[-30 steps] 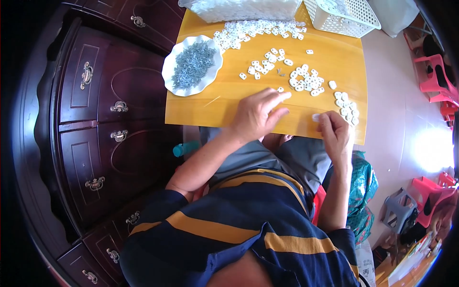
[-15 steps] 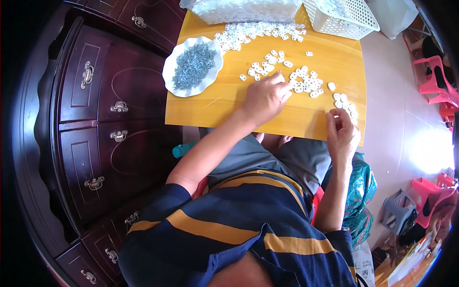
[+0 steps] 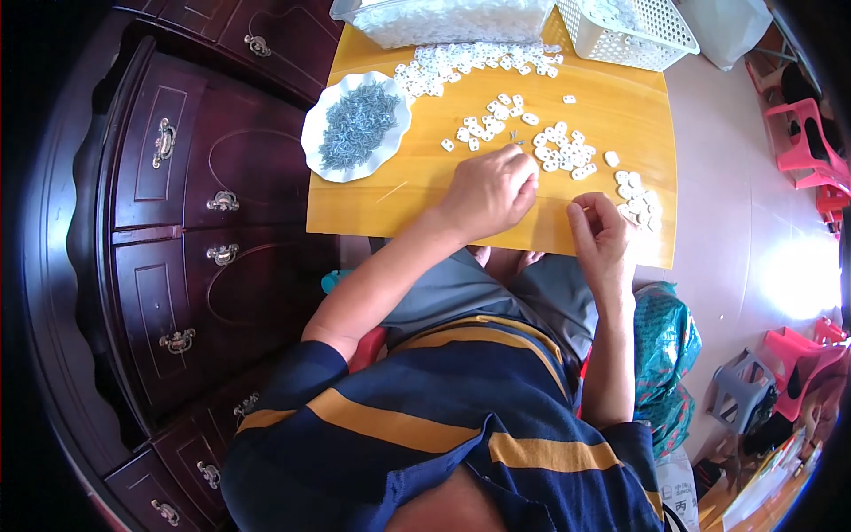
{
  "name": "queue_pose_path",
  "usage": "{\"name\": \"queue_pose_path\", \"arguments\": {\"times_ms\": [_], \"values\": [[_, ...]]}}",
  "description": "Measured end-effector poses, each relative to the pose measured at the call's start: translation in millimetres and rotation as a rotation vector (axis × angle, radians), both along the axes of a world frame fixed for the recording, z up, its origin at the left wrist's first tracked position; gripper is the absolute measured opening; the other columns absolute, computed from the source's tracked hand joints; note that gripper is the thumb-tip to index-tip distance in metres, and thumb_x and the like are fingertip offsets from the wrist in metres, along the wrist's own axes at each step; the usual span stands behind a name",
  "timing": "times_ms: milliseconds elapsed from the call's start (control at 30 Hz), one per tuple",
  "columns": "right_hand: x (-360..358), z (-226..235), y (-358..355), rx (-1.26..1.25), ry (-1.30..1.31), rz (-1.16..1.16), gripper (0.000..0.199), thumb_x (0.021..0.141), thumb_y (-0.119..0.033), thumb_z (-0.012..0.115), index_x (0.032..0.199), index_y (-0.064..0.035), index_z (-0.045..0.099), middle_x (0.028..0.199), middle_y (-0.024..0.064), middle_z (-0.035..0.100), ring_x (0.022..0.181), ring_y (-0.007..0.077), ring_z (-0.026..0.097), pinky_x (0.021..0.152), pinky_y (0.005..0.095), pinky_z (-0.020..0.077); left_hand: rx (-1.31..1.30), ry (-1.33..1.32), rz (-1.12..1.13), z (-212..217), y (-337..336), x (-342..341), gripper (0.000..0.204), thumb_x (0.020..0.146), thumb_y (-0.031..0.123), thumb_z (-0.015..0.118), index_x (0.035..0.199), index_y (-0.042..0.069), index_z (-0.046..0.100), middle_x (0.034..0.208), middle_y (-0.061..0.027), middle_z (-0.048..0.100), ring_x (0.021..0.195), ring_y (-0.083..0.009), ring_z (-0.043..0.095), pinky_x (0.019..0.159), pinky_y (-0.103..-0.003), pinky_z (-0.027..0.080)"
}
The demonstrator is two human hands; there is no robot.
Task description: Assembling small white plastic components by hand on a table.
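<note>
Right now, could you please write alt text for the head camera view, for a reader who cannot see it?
Seen from above, a seated person in a striped shirt works at a small yellow table, the left hand on it beside scattered small white pieces and the right hand raised at its front edge. A white dish of grey metal bits sits at the left, a white basket at the back, and a dark wooden cabinet alongside.

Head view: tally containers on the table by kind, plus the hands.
White plate of grey screws: 1
White lattice basket: 1
Clear tub: 1
Hands, left and right, beside the loose white pieces: 2
Total: 5
</note>
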State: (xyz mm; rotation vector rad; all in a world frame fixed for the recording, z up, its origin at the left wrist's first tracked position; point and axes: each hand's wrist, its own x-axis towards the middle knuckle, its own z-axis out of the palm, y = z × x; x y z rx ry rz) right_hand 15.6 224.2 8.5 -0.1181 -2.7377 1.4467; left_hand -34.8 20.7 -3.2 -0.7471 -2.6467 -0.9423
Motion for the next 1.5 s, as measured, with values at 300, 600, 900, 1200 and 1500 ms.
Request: {"name": "queue_pose_path", "arguments": {"times_ms": [300, 600, 900, 1200, 1500], "values": [[-32.3, -9.5, -43.0, 0.140, 0.201, 0.170, 0.012, 0.090, -0.017, 0.072, 0.095, -0.0070, 0.068, 0.085, 0.0113, 0.071, 0.075, 0.0328, 0.071, 0.066, 0.0417, 0.0556, 0.385, -0.264, 0.083, -1.8, -39.7, 42.5, 0.007, 0.091, 0.000, 0.066, 0.089, 0.002, 0.060, 0.073, -0.0057, 0.062, 0.059, -0.0120, 0.059, 0.056, -0.028, 0.048], [-52.7, -28.8, -64.1, 0.368, 0.244, 0.224, 0.016, 0.091, -0.021, 0.071, 0.100, -0.0089, 0.067, 0.092, 0.0122, 0.069, 0.082, 0.0338, 0.070, 0.070, 0.0444, 0.0565, 0.501, -0.368, 0.177, -9.0, -54.5, 55.0, 0.005, 0.090, -0.003, 0.067, 0.092, 0.001, 0.064, 0.072, -0.0005, 0.063, 0.061, -0.0054, 0.056, 0.056, -0.025, 0.046], [-51.2, -27.7, -63.2, 0.316, 0.235, 0.221, 0.014, 0.088, -0.017, 0.074, 0.092, -0.0058, 0.066, 0.088, 0.0124, 0.071, 0.077, 0.0332, 0.070, 0.068, 0.0418, 0.0553, 0.562, -0.350, 0.189, -13.0, -52.4, 48.4, 0.005, 0.088, -0.004, 0.070, 0.088, -0.001, 0.066, 0.077, -0.0059, 0.064, 0.063, -0.0106, 0.060, 0.058, -0.027, 0.048], [-17.0, -23.6, -65.2, -0.299, 0.003, 0.211, 0.010, 0.091, -0.006, 0.072, 0.097, -0.0026, 0.066, 0.079, 0.0082, 0.071, 0.063, 0.0140, 0.066, 0.062, 0.0275, 0.0522, 0.593, -0.446, 0.189, -18.4, -52.1, 44.7, 0.004, 0.091, -0.003, 0.070, 0.092, -0.001, 0.067, 0.082, -0.0044, 0.066, 0.063, -0.0077, 0.059, 0.059, -0.025, 0.048], [-3.8, -25.2, -58.8, -0.787, -0.186, 0.148, 0.008, 0.098, -0.004, 0.067, 0.105, -0.0019, 0.065, 0.088, -0.0027, 0.065, 0.072, 0.0027, 0.055, 0.065, 0.0190, 0.0459, 0.689, -0.529, 0.101, -6.9, -36.1, 38.8, 0.014, 0.097, -0.004, 0.065, 0.112, -0.001, 0.064, 0.098, -0.0015, 0.067, 0.088, -0.0051, 0.065, 0.081, -0.021, 0.053]]}}
